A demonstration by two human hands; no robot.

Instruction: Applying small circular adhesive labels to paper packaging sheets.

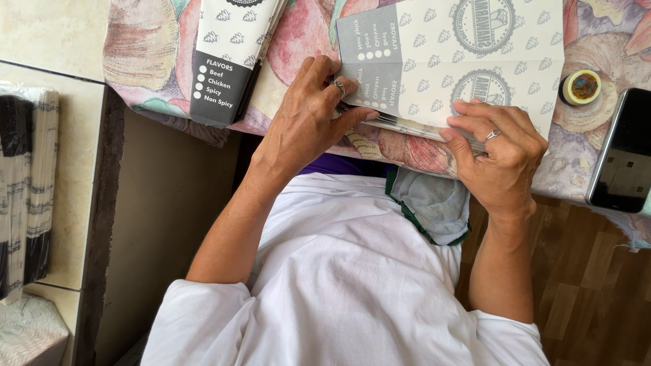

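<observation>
The flat box (468, 61) at the top is pale grey with small leaf shapes and a dark grey side, the tablecloth (298, 34) has pink and green patches, the shirt (352, 285) is white, and the phone (620, 152) is black.

Two hands: the left hand (305, 115) and the right hand (498, 156), each with one ring, so two rings (339, 85) in all. One flat printed carton sheet (468, 61) lies under them. One stack of folded cartons (234, 54) sits further left on the table (146, 54). One roll of tape (582, 87). One phone (620, 152). One bundle of flat cartons (27, 196) stands at the far left.
</observation>
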